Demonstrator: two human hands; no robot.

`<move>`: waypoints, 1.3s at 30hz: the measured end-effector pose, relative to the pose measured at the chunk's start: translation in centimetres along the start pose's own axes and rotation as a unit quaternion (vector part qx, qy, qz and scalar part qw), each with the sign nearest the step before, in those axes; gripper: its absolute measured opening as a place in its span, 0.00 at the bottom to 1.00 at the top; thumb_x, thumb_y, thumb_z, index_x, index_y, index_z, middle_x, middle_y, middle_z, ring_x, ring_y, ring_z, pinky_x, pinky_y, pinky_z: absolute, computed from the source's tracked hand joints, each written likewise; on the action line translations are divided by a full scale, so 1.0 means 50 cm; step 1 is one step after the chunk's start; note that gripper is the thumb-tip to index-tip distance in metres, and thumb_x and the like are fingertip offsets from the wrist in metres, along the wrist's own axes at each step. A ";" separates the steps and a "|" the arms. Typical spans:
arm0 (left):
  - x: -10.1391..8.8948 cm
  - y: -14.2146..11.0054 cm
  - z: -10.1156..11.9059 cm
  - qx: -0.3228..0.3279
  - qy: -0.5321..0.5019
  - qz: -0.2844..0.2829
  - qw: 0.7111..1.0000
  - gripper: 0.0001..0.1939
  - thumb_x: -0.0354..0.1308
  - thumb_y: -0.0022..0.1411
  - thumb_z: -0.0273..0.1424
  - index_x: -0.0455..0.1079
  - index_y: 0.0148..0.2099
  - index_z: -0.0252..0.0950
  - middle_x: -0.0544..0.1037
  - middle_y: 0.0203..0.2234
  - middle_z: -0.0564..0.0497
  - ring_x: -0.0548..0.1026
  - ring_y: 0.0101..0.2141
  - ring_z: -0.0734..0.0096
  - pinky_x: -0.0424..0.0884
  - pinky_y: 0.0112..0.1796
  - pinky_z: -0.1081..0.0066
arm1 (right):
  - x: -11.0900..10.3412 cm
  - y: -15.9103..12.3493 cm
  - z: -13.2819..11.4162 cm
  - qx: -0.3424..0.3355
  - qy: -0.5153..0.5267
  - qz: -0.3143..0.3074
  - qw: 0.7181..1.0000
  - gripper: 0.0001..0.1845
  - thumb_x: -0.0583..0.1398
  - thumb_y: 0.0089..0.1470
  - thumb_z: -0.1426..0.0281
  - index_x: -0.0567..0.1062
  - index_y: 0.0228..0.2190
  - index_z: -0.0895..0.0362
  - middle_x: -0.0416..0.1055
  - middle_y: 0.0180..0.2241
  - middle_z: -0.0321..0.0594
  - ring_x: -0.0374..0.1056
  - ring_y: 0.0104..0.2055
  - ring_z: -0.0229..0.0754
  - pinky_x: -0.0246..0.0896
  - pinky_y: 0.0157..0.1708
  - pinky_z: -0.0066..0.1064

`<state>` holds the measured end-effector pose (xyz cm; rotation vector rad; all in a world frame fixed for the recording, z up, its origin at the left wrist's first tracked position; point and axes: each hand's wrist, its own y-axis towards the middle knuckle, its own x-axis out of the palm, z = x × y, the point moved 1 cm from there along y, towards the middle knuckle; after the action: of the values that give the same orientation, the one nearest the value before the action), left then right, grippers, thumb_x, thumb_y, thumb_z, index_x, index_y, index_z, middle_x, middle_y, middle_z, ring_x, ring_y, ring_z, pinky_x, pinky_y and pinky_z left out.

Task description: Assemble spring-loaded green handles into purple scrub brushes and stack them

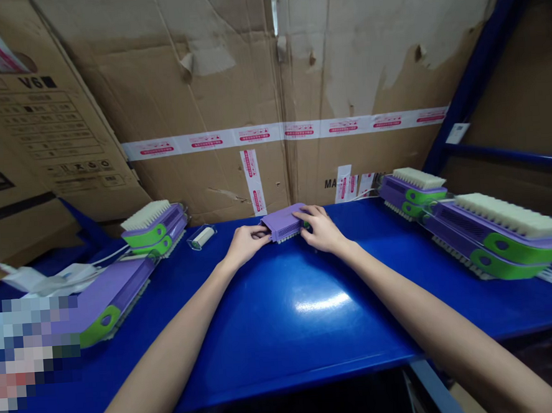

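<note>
A purple brush (282, 220) with pale bristles underneath lies at the back of the blue tabletop, in front of the cardboard. My left hand (248, 244) grips its left end, fingers bent around the edge. At the other end, my right hand (323, 230) is closed on the brush, its fingertips on the purple top and a bit of green showing beneath them. Left of my hands sits a small clear case (202, 237) with a pale strip inside.
On the left stand a stacked pair of purple-and-green brushes (153, 229), another brush (108, 298) and white chargers with cables (51, 277). Two more stacks, one smaller (413, 193) and one larger (500, 236), occupy the right. Taped cardboard (204, 99) walls the back; a blue post (477, 63) rises at right.
</note>
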<state>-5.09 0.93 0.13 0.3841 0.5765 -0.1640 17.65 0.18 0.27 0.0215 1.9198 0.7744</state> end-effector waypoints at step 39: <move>-0.033 0.006 -0.012 -0.028 -0.088 -0.013 0.996 0.24 0.65 0.44 0.38 0.72 0.44 0.32 0.80 0.35 0.45 0.77 0.33 0.65 0.70 0.40 0.65 | 0.004 0.010 0.016 -0.049 0.078 0.003 0.996 0.27 0.55 0.49 0.73 0.71 0.52 0.59 0.63 0.58 0.49 0.55 0.62 0.51 0.49 0.61 0.49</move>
<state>-6.66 1.51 0.68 0.3048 0.4116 -0.2038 18.03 1.04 0.15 -0.0960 2.0262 0.8961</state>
